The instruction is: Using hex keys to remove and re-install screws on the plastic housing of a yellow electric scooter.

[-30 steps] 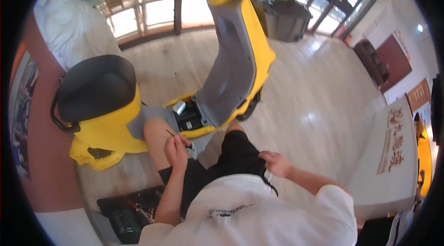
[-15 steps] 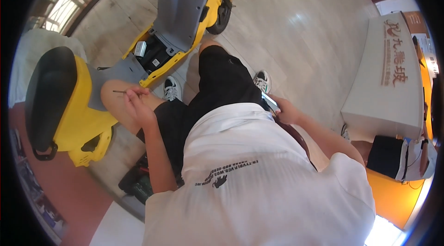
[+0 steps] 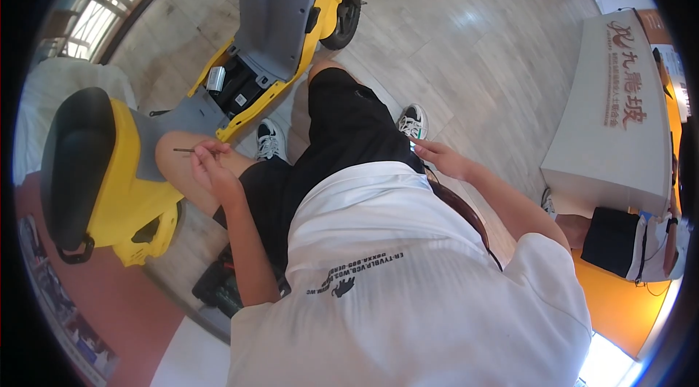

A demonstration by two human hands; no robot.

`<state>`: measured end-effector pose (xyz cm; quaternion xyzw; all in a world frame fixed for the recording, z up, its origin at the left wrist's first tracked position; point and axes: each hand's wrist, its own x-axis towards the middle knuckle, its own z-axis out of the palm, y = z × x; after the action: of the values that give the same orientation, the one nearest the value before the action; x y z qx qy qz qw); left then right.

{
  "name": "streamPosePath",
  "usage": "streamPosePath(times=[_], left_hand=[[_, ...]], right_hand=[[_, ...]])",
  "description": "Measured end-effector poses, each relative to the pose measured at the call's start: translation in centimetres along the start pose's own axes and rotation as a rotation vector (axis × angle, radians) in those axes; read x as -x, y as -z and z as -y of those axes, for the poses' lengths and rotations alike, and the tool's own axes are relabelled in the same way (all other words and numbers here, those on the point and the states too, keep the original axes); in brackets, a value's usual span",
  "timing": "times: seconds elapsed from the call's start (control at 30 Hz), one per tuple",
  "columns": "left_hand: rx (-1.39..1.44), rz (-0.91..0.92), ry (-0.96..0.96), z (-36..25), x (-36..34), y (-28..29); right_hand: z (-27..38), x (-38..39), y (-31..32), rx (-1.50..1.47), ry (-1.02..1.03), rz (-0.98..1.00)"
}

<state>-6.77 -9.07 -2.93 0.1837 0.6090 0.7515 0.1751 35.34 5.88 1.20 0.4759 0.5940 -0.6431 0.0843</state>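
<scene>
My left hand point(image 3: 210, 163) is closed on a thin dark metal rod point(image 3: 183, 149), held above my bare left knee. My right hand point(image 3: 440, 158) is at the side pocket of my black shorts point(image 3: 338, 117), fingers on a phone point(image 3: 415, 145) that is mostly hidden. Beyond my left leg stands a yellow scooter point(image 3: 127, 168) with a black seat point(image 3: 76, 158). Its grey footboard has an uncovered black compartment point(image 3: 244, 91) with a silver part point(image 3: 216, 79) on it.
A grey counter point(image 3: 601, 128) stands at right, with a seated person point(image 3: 611, 241) beside it. A dark tool case point(image 3: 218, 285) lies low at left beside me. A red wall panel point(image 3: 124, 314) is at lower left, windows point(image 3: 116, 5) at upper left.
The view has tipped down toward my body since a second ago. My right hand has shifted slightly; the phone seen in it half a second ago is now mostly hidden.
</scene>
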Motion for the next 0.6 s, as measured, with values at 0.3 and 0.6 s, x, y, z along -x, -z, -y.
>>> streamPosePath(times=[0.3,0.6], left_hand=[[-0.034,-0.041,0.025,-0.1,0.0,0.0],[-0.032,-0.037,0.02,-0.1,0.0,-0.5]], right_hand=[[-0.3,-0.4,0.5,0.062,0.02,-0.058],[-0.9,-1.2,0.5,0.178,-0.014,-0.104]])
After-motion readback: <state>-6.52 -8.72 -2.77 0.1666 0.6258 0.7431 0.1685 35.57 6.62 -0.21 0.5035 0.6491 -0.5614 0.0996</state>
